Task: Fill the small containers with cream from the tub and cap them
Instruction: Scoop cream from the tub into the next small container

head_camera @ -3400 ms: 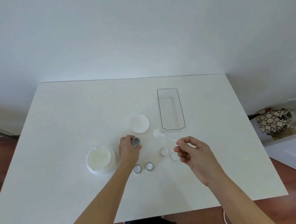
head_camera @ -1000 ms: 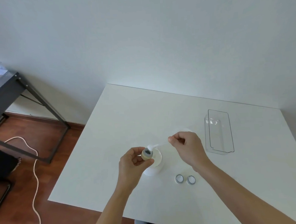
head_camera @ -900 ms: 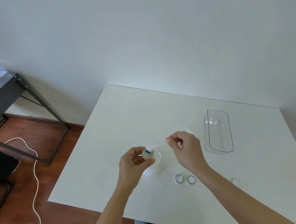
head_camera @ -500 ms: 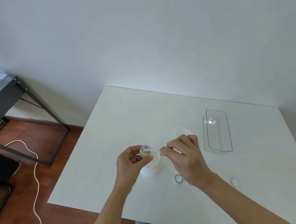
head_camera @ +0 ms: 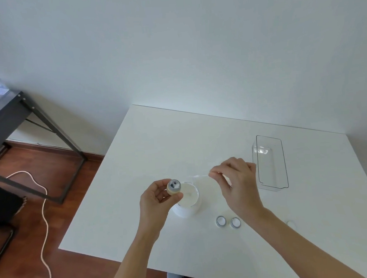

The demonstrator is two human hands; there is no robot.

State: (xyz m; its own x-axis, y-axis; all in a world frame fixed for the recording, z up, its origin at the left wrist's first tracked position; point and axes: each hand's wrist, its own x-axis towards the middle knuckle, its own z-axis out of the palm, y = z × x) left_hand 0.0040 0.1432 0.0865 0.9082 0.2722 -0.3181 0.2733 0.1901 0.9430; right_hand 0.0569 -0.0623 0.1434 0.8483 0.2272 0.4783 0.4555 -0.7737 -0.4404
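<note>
Half a second ago the spatula's [head_camera: 196, 176] tip sat at the jar's [head_camera: 174, 187] mouth; now the right hand [head_camera: 238, 186] has drawn it back to the right, so tip and jar stand apart, with a white dab showing inside the jar. That reads as one load of cream delivered (the jar looks only partly filled, though it is too small to be sure), so another dip into the tub [head_camera: 187, 199] probably comes next, before any capping.

The left hand [head_camera: 155, 201] grips the jar between curled fingers and thumb, held in the air just above the tub's left rim. The jar's axis is tilted, its open mouth turned up and toward the camera. The right hand pinches the spatula's far-right end between thumb and forefinger; the clear spatula lies nearly level, its long axis running left to right, tip pointing left toward the jar, over the tub's far edge.

On the bench [head_camera: 157, 144], two more jars [head_camera: 221, 220] stand open side by side, near and right of the tub. A small white cap [head_camera: 291, 237] lies further right, and a clear tray [head_camera: 270, 161] sits at the far right.
</note>
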